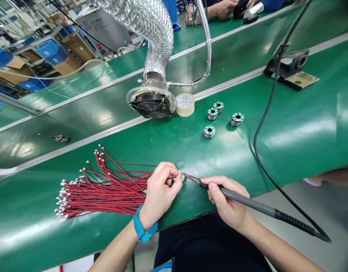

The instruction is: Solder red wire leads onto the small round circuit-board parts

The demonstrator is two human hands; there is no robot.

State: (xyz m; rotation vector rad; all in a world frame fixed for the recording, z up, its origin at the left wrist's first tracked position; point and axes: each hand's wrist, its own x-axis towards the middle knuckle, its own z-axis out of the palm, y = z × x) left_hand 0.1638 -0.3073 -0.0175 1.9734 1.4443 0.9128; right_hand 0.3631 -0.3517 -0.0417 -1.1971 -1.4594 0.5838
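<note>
My right hand (229, 200) is wrapped round the grey handle of a soldering iron (247, 204). The iron's tip meets a small round metal part with a green circuit board on top (179, 176). At that part's left side, my left hand (162, 185) pinches a thin red wire (170, 177), its end hidden by the fingers. A blue band (144, 226) circles my left wrist. Left of this hand lies a bundle of red wires (106, 196) with white connectors at their far ends. Several more round parts (209, 132) stand beyond the iron.
A fan on a silver duct (153, 105) hangs ahead, beside a tape roll (185, 105). At right stands an iron holder (293, 68); the iron's black cable (259, 147) crosses the green bench. One wired part (62, 138) lies past the rail. A co-worker's hands (226, 8) show at the top.
</note>
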